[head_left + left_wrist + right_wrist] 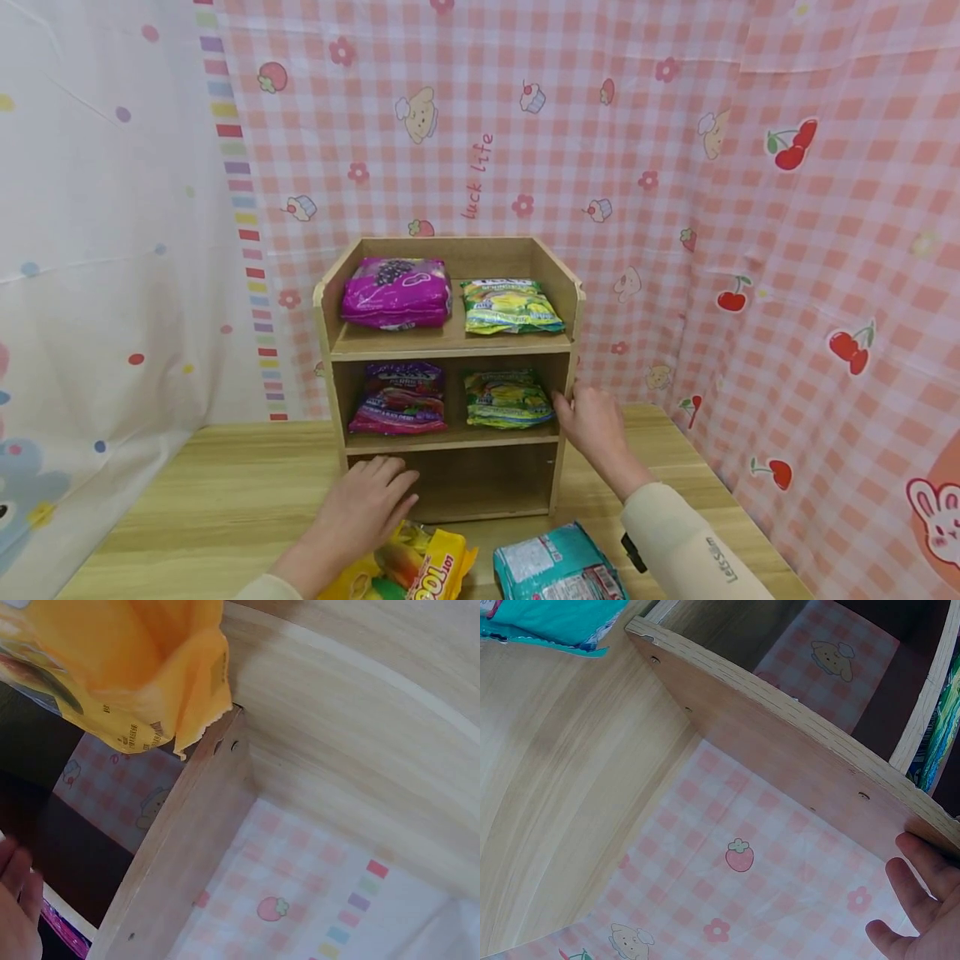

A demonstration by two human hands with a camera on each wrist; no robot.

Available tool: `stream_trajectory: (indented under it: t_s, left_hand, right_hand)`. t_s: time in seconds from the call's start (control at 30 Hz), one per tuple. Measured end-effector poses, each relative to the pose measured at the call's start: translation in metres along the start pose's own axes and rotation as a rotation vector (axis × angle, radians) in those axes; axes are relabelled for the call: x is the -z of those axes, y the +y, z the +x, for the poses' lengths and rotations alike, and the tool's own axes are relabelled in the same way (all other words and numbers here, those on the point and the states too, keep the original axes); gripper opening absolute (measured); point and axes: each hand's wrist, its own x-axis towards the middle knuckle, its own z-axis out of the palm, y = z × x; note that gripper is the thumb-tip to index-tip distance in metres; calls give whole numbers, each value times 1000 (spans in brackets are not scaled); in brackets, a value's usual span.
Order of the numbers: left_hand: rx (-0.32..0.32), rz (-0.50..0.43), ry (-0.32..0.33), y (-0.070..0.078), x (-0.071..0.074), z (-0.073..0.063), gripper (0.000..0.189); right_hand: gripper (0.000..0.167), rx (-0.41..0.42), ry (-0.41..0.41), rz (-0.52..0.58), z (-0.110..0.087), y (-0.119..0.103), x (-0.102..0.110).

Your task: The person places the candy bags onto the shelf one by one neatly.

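Note:
A small wooden shelf unit (pixel 450 342) stands on the table with candy bags on its upper two levels. My right hand (pixel 596 427) touches the unit's right side panel (pixel 795 742), fingers loosely spread along the outer face. Beside that hand, a green and yellow bag (pixel 508 400) lies on the middle shelf. My left hand (pixel 365 502) hovers with relaxed fingers before the lower left of the unit, holding nothing. Just below it is a yellow bag (pixel 442 560) with mango pictures. A teal bag (pixel 555 562) lies to its right, in front of the unit.
On the top shelf sit a purple grape bag (pixel 397 293) and another green-yellow bag (pixel 512 308). A dark purple berry bag (pixel 400 400) occupies the middle left. Checkered cloth (pixel 480 125) hangs behind and at the right; a white dotted cloth (pixel 112 250) hangs at the left.

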Motion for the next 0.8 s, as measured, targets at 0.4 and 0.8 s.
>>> stream_trajectory:
  t_s: [0.4,0.8]
  left_hand:
    - [144,-256,-509,-1,5,-12,36]
    - [146,-263,-572,-7,-7,-19,23]
  right_hand:
    - [42,-17,-13,3,0,0,-1]
    - [43,-18,-16,0,0,-1,0]
